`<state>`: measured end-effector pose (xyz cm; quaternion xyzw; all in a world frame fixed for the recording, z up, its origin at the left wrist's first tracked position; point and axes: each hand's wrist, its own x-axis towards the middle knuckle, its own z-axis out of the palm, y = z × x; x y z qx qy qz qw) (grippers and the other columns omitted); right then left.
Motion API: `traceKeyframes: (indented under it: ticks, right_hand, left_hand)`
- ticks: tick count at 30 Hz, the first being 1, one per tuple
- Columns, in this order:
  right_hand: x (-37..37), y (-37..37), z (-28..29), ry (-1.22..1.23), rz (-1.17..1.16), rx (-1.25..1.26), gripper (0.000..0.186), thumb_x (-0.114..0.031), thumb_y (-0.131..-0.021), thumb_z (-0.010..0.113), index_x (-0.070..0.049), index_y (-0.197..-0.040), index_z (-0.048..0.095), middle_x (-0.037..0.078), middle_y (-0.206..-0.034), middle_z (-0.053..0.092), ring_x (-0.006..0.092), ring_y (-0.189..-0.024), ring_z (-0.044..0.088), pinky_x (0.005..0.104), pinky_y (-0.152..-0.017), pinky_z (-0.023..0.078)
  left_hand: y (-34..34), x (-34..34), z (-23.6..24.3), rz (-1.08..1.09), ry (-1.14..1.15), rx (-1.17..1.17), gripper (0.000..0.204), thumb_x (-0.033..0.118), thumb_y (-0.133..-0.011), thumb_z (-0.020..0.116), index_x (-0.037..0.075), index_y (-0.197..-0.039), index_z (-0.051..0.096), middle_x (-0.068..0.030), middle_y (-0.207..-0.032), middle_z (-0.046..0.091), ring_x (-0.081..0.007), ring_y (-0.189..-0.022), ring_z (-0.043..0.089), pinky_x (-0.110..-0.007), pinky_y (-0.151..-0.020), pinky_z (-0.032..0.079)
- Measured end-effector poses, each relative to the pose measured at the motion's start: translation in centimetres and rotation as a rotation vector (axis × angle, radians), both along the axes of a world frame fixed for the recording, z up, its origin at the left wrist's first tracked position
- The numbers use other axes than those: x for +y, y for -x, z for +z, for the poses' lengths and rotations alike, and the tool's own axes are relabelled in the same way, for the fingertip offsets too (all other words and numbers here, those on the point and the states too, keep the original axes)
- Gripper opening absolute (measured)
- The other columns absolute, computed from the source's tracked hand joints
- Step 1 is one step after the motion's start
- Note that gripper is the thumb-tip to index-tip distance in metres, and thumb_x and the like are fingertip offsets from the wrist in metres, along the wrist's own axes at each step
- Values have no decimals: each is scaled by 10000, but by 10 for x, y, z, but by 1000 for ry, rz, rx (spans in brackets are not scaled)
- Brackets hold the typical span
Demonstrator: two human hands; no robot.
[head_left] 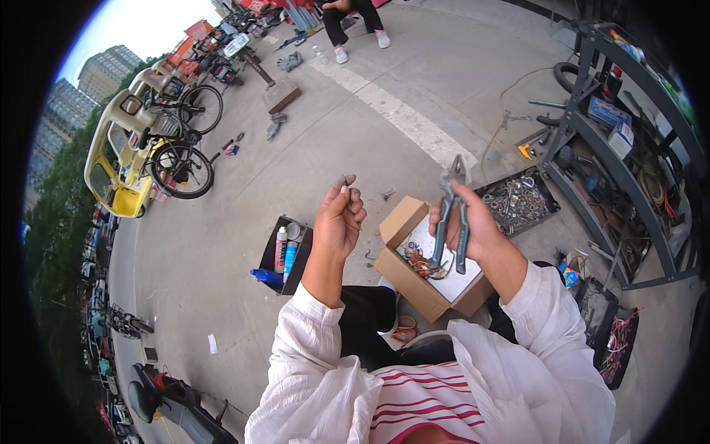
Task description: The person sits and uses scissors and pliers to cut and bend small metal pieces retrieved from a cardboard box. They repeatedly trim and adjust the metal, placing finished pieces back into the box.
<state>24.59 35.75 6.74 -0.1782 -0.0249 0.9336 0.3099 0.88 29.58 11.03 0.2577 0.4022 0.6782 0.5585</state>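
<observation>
Head view: two bare hands are raised over a concrete floor [229, 274], well apart from each other.
Left hand: the left hand [340, 226] has thumb and forefinger pinched on a small piece [345, 180], too small to identify; the other fingers curl.
Right hand: the right hand [479, 226] closes around the pliers [444, 218] near their pivot, thumb along the upper part.
Pliers: above the cardboard box, head pointing away from the body, blue-grey handles parted and running back toward the lap.
Handling: the pliers look stiff and sturdy, probably heaviest at the metal head; the coated handles should give the surest hold, farther back for leverage. The small piece is likely light and easy to drop, so fingertips suit it.
Cardboard box: the cardboard box [414, 287] stands open below the right hand, coloured wires [418, 259] on its white inside.
Tray: beyond the right wrist, a dark tray [548, 186] holds loose metal parts.
Bin: left of the box, a black bin [300, 271] holds a blue can [290, 260] and other containers.
Farther out: a metal rack [588, 228] at right; yellow vehicle [118, 166] at left.
</observation>
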Motion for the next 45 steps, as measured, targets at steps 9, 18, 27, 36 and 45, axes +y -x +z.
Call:
traceKeyframes:
  ticks: [9,18,27,36,45]
  right_hand:
    - [18,-26,12,-707,-3,-560,293,-72,-905,515,-17,-1187,458,81,-927,599,163,-744,620,273,-642,513]
    - [20,-26,-1,-1369,68,-1424,448,-221,-790,714,58,-1039,467,238,-950,571,299,-876,594,383,-753,462]
    - [22,-23,-10,-1675,26,-1292,212,-140,-817,658,28,-774,535,210,-846,551,403,-826,543,450,-752,446]
    - [21,-23,-17,-1818,-2,-1408,221,-188,-818,666,-1,-861,557,197,-902,550,395,-892,546,464,-779,446]
    - [21,-26,-11,-1852,40,-1424,238,-223,-832,661,-10,-880,566,182,-945,545,377,-896,553,455,-782,443]
  left_hand:
    - [-26,68,-47,-172,99,11,253,136,-970,485,37,-1200,513,-11,-788,505,-102,-656,440,-226,-564,374]
    - [-19,67,-44,-162,78,132,250,132,-969,493,17,-1188,531,0,-754,501,-72,-638,417,-200,-552,341]
    - [-15,61,-38,-207,121,337,327,109,-969,483,-34,-1259,533,22,-754,479,-49,-627,377,-187,-545,301]
    - [-13,58,-38,-185,203,488,309,117,-957,508,-12,-1226,588,29,-748,558,-41,-613,387,-185,-550,329]
    - [-9,57,-43,-219,209,604,304,126,-953,523,5,-1221,603,33,-759,571,-34,-618,392,-181,-564,338]
